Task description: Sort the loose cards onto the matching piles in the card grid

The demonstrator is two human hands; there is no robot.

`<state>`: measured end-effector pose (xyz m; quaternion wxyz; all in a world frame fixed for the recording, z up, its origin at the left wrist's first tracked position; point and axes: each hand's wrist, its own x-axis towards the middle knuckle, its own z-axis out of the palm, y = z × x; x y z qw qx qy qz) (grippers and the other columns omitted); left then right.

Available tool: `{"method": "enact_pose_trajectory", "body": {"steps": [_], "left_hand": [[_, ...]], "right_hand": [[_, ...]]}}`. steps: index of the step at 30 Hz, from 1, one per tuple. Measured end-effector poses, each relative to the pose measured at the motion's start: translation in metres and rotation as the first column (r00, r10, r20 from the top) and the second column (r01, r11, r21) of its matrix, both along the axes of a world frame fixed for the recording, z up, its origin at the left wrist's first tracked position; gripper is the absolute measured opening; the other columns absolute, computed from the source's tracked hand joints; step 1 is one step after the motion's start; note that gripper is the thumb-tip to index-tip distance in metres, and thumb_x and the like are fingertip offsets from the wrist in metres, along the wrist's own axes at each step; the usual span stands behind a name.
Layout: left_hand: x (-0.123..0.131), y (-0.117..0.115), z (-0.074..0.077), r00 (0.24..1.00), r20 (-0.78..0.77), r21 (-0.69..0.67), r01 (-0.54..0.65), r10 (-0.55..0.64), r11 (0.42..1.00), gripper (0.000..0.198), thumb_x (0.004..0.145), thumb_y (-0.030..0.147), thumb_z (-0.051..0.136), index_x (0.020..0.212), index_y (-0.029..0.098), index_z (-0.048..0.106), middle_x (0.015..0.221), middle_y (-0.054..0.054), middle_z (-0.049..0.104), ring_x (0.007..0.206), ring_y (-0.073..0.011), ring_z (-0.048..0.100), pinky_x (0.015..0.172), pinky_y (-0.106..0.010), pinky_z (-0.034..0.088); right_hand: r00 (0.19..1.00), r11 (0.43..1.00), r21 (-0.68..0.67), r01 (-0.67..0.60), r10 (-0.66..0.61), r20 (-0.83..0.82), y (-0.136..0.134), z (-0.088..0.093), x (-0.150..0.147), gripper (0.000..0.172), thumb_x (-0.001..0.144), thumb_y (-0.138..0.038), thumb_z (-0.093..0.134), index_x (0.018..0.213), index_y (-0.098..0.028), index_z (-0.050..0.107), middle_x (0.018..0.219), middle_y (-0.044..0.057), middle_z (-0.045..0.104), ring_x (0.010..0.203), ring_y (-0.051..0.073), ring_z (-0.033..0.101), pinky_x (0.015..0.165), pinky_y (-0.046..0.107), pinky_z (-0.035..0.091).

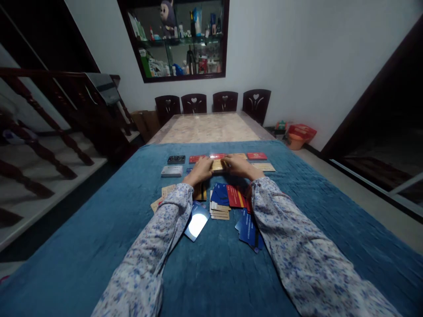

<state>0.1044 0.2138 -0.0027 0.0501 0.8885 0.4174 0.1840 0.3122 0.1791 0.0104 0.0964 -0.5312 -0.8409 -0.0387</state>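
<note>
Rising beyond the gold cards [217, 165]: pale wall [297, 57], then table [214, 127]. Below and around them, soft blue cloth [132, 273]; a ruck could tilt the red pile [257, 156] right of them. Nearer side, sleeves [297, 246]; a drag could scatter loose cards [197, 221]. Left hand [202, 168], right hand [239, 166] at their ends; cannot tell if clamped.
</note>
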Motion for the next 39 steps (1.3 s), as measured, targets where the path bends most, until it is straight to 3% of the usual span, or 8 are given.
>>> {"method": "enact_pose_trajectory", "body": {"steps": [9,25,39], "left_hand": [[0.001,0.010,-0.006,0.998,-0.045,-0.001,0.053,-0.053,0.999,0.036,0.078,0.012,0.067,0.114,0.018,0.066,0.113,-0.011,0.070,0.108,-0.0295,0.064,0.100,-0.043,0.051],[0.002,0.011,-0.008,0.998,0.014,-0.060,0.058,-0.057,0.997,0.020,0.076,0.009,0.068,0.095,0.016,0.069,0.104,-0.011,0.070,0.102,-0.0282,0.066,0.094,-0.040,0.054],[0.002,0.013,-0.008,0.998,0.003,-0.082,0.059,-0.059,0.995,0.014,0.077,0.009,0.069,0.089,0.016,0.070,0.101,-0.008,0.069,0.099,-0.0243,0.065,0.092,-0.034,0.053]], "right_hand": [[1.000,0.999,-0.041,0.017,-0.016,0.026,0.005,-0.004,0.000,0.034,0.085,-0.005,0.058,0.115,-0.016,0.071,0.117,0.015,0.071,0.103,0.025,0.065,0.084,0.029,0.045],[1.000,0.996,-0.090,0.010,-0.012,-0.015,0.007,-0.008,-0.002,0.039,0.083,-0.002,0.056,0.116,-0.013,0.072,0.120,0.017,0.070,0.103,0.025,0.064,0.088,0.031,0.045],[0.998,0.991,-0.136,0.017,-0.009,0.058,-0.003,0.003,-0.008,0.041,0.087,-0.003,0.056,0.122,-0.013,0.073,0.125,0.017,0.071,0.109,0.025,0.066,0.091,0.029,0.044]]}}
